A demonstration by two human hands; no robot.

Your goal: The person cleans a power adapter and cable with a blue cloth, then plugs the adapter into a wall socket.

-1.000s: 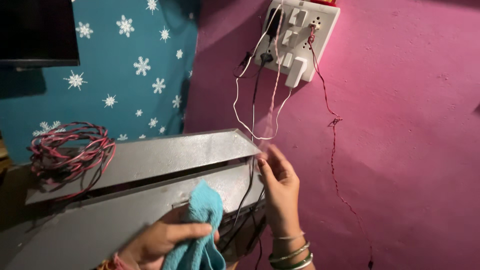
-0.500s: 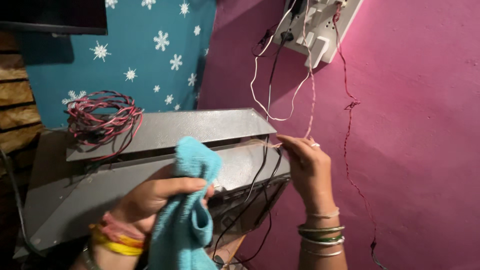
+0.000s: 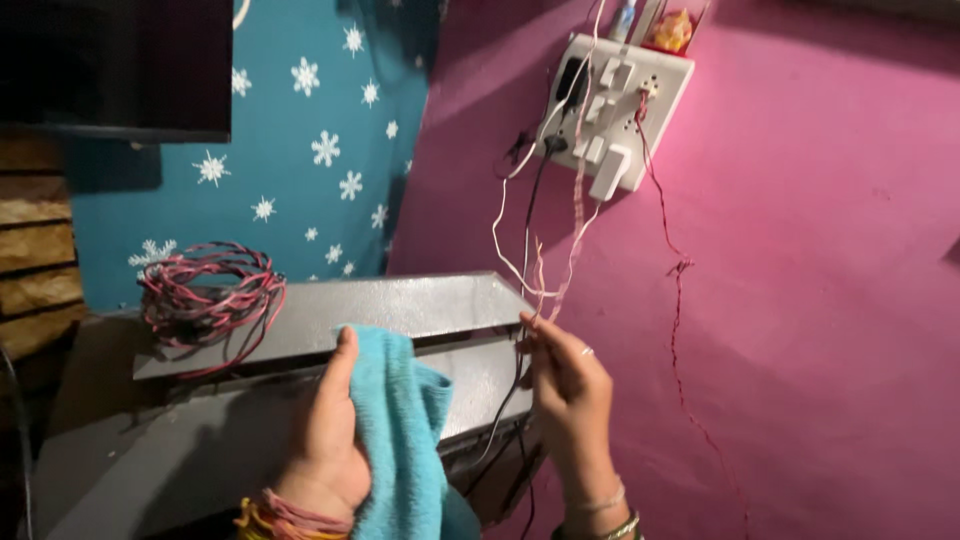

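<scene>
Two hands are up: the left hand (image 3: pixel 325 430) and the right hand (image 3: pixel 566 385). One blue cloth (image 3: pixel 405 440). One coil of red and black wire (image 3: pixel 208 295) at the far left. Two grey shelves (image 3: pixel 400 305), one above the other. One white switchboard (image 3: pixel 615 110) on the pink wall, several cords hanging from it, too tangled to count.

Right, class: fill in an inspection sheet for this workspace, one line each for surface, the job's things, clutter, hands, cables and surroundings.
Surface: grey stepped metal shelf, bare in the middle.
Job's things: turquoise cloth and thin pinkish twisted wire.
Clutter: coil of red and black wire at the shelf's left end.
Hands: left hand grips the cloth; right hand pinches the twisted wire.
Cables: white, black and red leads hang from the white switchboard.
Surroundings: pink wall, teal snowflake wall, dark screen.
</scene>
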